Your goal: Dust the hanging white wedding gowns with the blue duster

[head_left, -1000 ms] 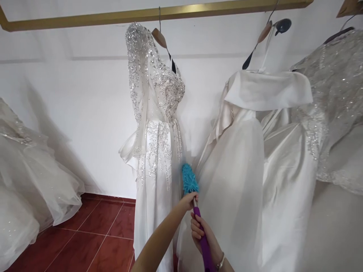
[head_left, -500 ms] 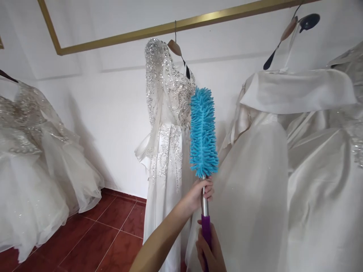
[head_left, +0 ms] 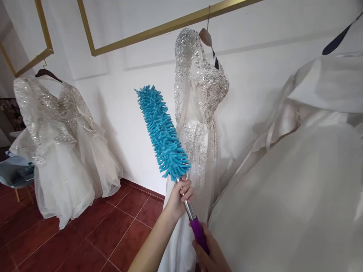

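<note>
A duster (head_left: 163, 132) with a shaggy blue head is held up in front of me, tilted to the left. My left hand (head_left: 181, 194) is wrapped round its metal rod just below the blue head. Lower down, my right hand (head_left: 208, 245) grips the purple handle. Behind the duster hangs a white beaded gown (head_left: 198, 109) with a sparkling long sleeve. The blue head overlaps the gown's left edge in view; whether they touch I cannot tell.
A gold wall frame (head_left: 159, 33) bears the gown's hanger (head_left: 205, 37). On the right spreads a wide white dress (head_left: 312, 181). Another beaded dress (head_left: 62, 151) hangs at left, near a grey chair (head_left: 17, 172). Red tiles (head_left: 113, 226) cover the floor.
The view has swung left, so the gowns sit further right and the chair shows. The duster has gone from upright to leaning left, both hands still gripping it.
</note>
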Demonstrator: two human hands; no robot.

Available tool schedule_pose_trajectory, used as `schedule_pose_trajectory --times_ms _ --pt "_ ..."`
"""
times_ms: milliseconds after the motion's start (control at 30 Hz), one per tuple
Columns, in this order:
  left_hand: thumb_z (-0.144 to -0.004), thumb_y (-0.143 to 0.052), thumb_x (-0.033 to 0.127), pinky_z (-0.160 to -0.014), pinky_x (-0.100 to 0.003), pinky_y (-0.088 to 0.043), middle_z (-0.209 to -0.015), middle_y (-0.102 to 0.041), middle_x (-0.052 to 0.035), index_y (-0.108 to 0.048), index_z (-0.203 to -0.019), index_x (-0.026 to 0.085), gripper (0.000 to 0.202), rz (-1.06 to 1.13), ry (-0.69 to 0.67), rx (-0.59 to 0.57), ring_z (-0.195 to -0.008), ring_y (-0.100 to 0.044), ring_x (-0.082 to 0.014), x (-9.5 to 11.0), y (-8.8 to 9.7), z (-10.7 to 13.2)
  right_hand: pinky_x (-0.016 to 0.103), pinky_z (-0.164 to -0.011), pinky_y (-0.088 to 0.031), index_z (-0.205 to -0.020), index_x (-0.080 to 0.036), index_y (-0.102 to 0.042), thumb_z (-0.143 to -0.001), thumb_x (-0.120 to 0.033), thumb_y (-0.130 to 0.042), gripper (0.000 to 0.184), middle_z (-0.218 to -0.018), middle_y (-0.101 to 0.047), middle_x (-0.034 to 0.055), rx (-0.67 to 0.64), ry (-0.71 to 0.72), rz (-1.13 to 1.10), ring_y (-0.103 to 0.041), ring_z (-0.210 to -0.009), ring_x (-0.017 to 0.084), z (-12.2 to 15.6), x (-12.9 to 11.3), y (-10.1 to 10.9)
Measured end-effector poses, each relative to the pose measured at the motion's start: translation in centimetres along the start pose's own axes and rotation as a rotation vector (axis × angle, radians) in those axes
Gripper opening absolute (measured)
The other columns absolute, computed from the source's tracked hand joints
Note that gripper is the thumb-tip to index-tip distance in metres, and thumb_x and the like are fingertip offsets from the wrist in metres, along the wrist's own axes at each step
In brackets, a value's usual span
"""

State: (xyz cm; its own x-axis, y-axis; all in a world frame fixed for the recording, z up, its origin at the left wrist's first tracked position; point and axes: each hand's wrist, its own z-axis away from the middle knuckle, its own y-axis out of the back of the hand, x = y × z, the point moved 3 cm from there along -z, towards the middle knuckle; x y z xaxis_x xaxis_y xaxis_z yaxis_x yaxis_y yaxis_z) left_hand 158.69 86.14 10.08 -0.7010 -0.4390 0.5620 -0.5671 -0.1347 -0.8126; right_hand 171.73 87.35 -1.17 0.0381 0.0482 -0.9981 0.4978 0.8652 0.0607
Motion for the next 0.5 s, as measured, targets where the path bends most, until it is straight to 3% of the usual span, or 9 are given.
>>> schedule_pose_trajectory --times_ms 100,267,500 --pt "-0.066 -0.060 0.011 -0.036 -0.016 -0.015 -0.045 -0.015 0.0128 -0.043 -0.074 0.021 0.021 0.065 0.025 0.040 -0.032 -0.011 -0.0014 2.1 2.3 -1.1 0.021 -0.035 -0.021 -0.125 -0.022 -0.035 -0.081 -0.051 -0.046 0.054 -0.042 -0.032 -0.0139 -0.061 -0.056 -0.072 -0.023 -0.033 0.007 -1.6 -0.6 -2.5" --pt "-0.068 -0.059 0.010 -0.036 -0.015 -0.017 -0.048 -0.018 0.0123 -0.045 -0.074 0.020 0.018 0.118 0.105 0.068 -0.033 -0.015 -0.0008 4.3 7.5 -3.8 0.021 -0.032 -0.015 -0.123 -0.016 -0.032 -0.080 -0.052 -0.044 0.058 -0.036 -0.032 -0.0165 -0.025 -0.063 -0.177 -0.019 -0.030 0.006 -5.4 -0.3 -6.7" --pt "-0.067 -0.057 0.012 -0.036 -0.016 -0.016 -0.047 -0.017 0.0122 -0.045 -0.074 0.020 0.016 0.067 0.275 0.151 -0.034 -0.013 -0.0015 4.2 14.6 -5.2 0.020 -0.032 -0.014 -0.117 -0.015 -0.037 -0.075 -0.056 -0.050 0.060 -0.034 -0.030 -0.0171 0.131 -0.120 -0.244 -0.019 -0.030 0.005 -9.1 4.5 -10.9"
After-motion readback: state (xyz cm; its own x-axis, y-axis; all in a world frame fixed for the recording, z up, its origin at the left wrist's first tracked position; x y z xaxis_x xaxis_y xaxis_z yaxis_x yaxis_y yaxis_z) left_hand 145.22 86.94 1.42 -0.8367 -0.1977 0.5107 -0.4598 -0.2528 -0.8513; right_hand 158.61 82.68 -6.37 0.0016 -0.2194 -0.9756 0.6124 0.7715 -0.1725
